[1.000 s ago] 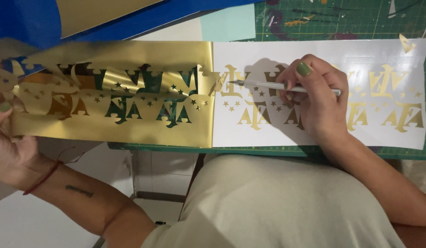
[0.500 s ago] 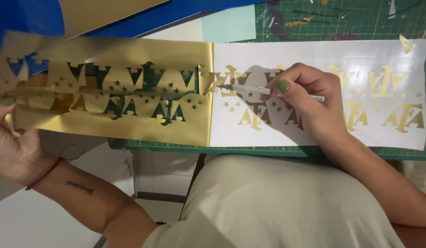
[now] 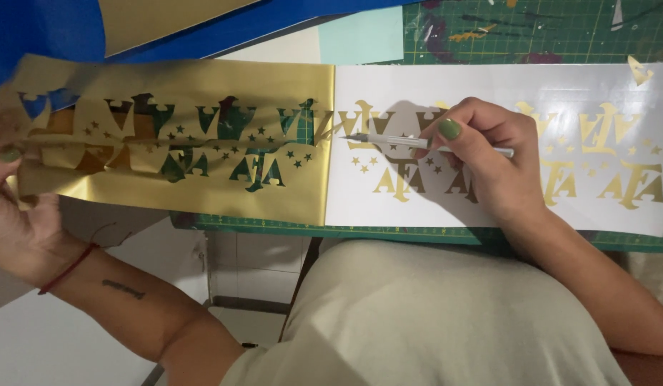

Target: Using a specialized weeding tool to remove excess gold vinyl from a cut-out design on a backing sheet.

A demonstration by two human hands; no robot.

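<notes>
I take the white backing sheet [image 3: 489, 82] on the green cutting mat [image 3: 546, 28] as my landmark. Far to the left of it, my left hand [image 3: 17, 214] pinches the free end of the gold vinyl strip [image 3: 203, 86] between thumb and curled fingers, wrist bent back, forearm running down and to the right toward my body. The strip stretches from that hand to the sheet's left edge, lifted off the bench and full of cut-out letter and star holes, with blue sheet material [image 3: 46, 28] showing behind it. To peel well here I judge I should keep the pull low, flat and even, so no small star lifts with the waste. Where the strip meets the sheet, the tip of a thin silver craft knife [image 3: 389, 139] rests right at the peel line, good for holding down any letter that starts to rise. My right hand [image 3: 489, 157], over the sheet's middle, grips the knife like a pen, fingers closed around the shaft, palm down. Gold letters [image 3: 617, 179] stay stuck across the sheet's right half.
</notes>
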